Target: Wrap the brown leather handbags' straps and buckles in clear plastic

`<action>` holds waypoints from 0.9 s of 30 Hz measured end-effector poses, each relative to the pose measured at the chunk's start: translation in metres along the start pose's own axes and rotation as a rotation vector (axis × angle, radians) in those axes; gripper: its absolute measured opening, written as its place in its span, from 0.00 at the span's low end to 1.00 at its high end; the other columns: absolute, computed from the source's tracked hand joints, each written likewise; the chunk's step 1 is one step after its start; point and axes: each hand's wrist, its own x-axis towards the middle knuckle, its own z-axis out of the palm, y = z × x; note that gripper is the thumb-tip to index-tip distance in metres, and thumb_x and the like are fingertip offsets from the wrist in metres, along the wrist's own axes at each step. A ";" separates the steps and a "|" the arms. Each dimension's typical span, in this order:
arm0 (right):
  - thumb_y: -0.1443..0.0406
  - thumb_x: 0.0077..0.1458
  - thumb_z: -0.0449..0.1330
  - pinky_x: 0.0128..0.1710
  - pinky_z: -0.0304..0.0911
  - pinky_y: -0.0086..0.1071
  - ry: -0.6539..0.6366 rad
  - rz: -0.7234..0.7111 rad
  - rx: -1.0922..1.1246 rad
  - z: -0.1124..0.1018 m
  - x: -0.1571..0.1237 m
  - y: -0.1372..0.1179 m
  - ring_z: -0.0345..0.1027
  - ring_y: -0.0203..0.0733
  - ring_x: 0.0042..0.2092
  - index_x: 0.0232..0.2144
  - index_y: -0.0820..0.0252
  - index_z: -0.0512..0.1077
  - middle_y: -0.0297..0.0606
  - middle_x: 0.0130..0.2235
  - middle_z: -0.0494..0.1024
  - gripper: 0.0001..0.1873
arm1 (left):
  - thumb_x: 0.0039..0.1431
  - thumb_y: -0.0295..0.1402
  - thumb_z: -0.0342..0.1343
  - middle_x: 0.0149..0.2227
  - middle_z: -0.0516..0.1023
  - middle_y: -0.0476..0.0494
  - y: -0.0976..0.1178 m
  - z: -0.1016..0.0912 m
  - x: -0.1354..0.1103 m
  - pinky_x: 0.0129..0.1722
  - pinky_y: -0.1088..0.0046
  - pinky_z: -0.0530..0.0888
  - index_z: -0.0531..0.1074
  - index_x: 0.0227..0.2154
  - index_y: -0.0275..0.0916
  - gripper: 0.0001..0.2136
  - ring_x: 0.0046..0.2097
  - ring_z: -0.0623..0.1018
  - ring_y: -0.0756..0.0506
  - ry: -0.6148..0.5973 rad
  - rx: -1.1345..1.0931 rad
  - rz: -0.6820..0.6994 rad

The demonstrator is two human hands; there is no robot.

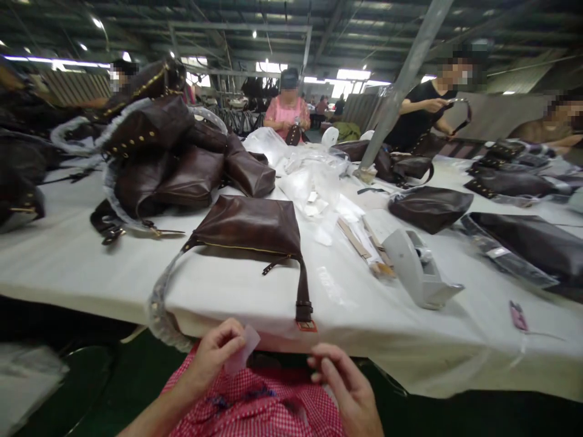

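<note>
Two hands low at table edge, left pinching film

Left hand (214, 358) pinches a small translucent pale plastic piece (246, 347) between thumb and fingertips; the piece sticks up just right of the thumb. Right hand (348, 388) is near, fingers curled toward the left; cannot tell if it grips anything. Both are over red-and-white checked fabric (264, 406). Just above the hands, a dark brown leather strap with buckle (303, 297) reaches the edge of the white cloth-covered table (91, 261), running from a flat dark brown leather bag (248, 226). Grey plastic tape dispenser (416, 270) lies up-right of the right hand.
</note>
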 end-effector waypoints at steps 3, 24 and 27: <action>0.53 0.49 0.66 0.38 0.72 0.36 0.041 -0.069 0.288 0.041 0.051 -0.033 0.74 0.46 0.43 0.41 0.54 0.74 0.41 0.45 0.76 0.18 | 0.46 0.42 0.62 0.22 0.62 0.53 0.026 0.006 0.013 0.27 0.77 0.60 0.63 0.19 0.37 0.16 0.26 0.62 0.52 0.018 -0.153 -0.001; 0.72 0.49 0.64 0.14 0.53 0.17 -0.137 0.262 0.568 0.093 0.191 -0.023 0.59 0.24 0.18 0.28 0.63 0.71 0.37 0.29 0.79 0.04 | 0.41 0.40 0.65 0.21 0.71 0.50 0.039 -0.009 0.045 0.28 0.78 0.60 0.72 0.20 0.33 0.14 0.26 0.65 0.53 -0.064 -0.236 -0.130; 0.70 0.50 0.62 0.13 0.51 0.17 -0.195 0.251 0.570 0.089 0.186 -0.023 0.57 0.24 0.18 0.30 0.63 0.72 0.42 0.35 0.80 0.02 | 0.39 0.35 0.65 0.19 0.67 0.53 0.046 -0.009 0.054 0.26 0.78 0.59 0.68 0.17 0.35 0.12 0.24 0.63 0.54 -0.018 -0.204 -0.092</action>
